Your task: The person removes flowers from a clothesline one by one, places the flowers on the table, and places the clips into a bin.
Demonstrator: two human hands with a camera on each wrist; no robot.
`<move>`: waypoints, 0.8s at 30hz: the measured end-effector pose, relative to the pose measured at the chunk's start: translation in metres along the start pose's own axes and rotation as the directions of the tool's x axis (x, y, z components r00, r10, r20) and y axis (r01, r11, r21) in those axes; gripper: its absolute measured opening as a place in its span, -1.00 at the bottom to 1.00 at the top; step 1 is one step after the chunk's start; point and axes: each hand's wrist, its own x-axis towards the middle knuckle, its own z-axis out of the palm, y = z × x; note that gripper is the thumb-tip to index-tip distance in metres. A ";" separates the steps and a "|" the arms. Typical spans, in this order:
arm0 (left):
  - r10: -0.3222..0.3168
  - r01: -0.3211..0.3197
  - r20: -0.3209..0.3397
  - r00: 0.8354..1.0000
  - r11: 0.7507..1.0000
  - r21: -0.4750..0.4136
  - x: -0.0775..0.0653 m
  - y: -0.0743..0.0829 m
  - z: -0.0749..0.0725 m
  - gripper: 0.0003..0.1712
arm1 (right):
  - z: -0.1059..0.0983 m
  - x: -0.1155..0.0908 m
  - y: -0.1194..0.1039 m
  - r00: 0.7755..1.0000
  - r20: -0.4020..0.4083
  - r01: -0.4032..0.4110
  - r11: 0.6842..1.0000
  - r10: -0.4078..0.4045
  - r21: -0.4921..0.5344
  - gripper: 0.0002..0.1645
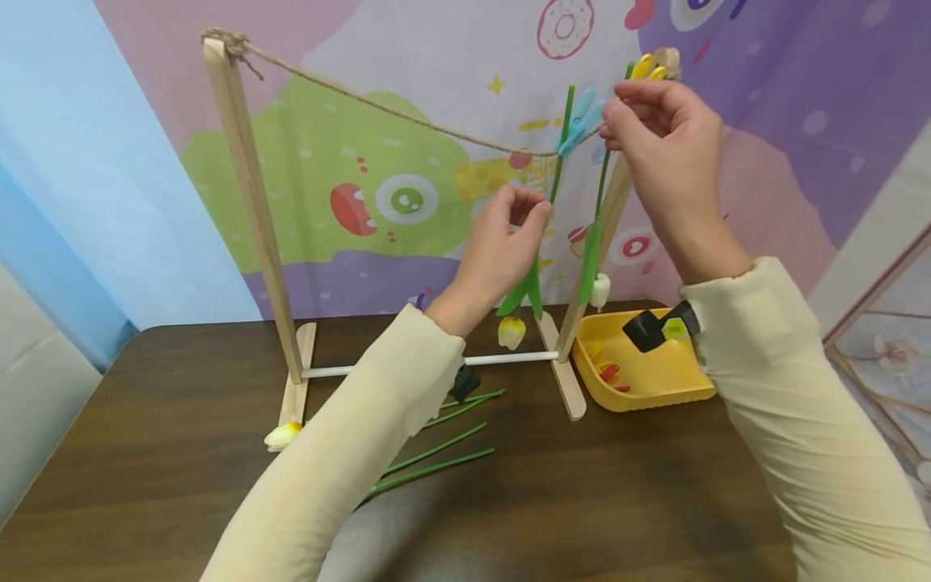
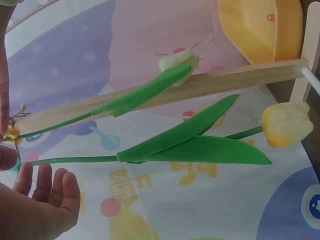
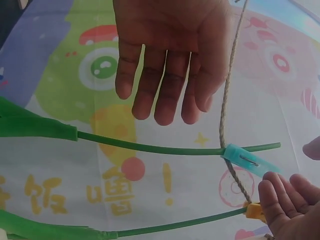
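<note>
A twine rope (image 1: 407, 114) sags between two wooden posts. From it a yellow-white artificial tulip (image 1: 511, 332) hangs head-down, its green stem pinned by a light-blue clothespin (image 3: 246, 159). Nearer the right post a white tulip (image 1: 600, 291) also hangs head-down, at a yellow clothespin (image 1: 646, 68). My left hand (image 1: 502, 242) hovers beside the first tulip's stem, fingers loosely bent and holding nothing. Up by the two clothespins is my right hand (image 1: 672, 149). In the right wrist view its thumb stands apart from its fingers, whose tips are close to the blue clothespin's end.
On the brown table (image 1: 182, 485) a yellow scoop-shaped tray (image 1: 655, 376) holds red and yellow clothespins. Several green stems (image 1: 444, 465) lie under my left forearm, and a tulip head (image 1: 282, 436) by the left foot. A white rod (image 1: 509, 358) joins the posts low down.
</note>
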 end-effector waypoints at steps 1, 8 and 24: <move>0.003 -0.003 -0.003 1.000 1.000 0.000 0.001 0.000 0.000 -0.77 | 0.000 0.001 -0.001 1.000 0.003 0.000 1.000 0.001 -0.017 -0.78; -0.007 0.007 -0.009 1.000 1.000 0.008 0.006 0.000 0.003 -0.74 | 0.003 0.004 -0.005 1.000 -0.004 -0.002 0.994 0.001 -0.112 -0.76; -0.052 0.052 0.016 0.999 0.998 -0.019 0.015 -0.003 0.012 -0.70 | 0.001 0.007 -0.007 0.994 0.063 -0.070 0.961 0.090 -0.268 -0.52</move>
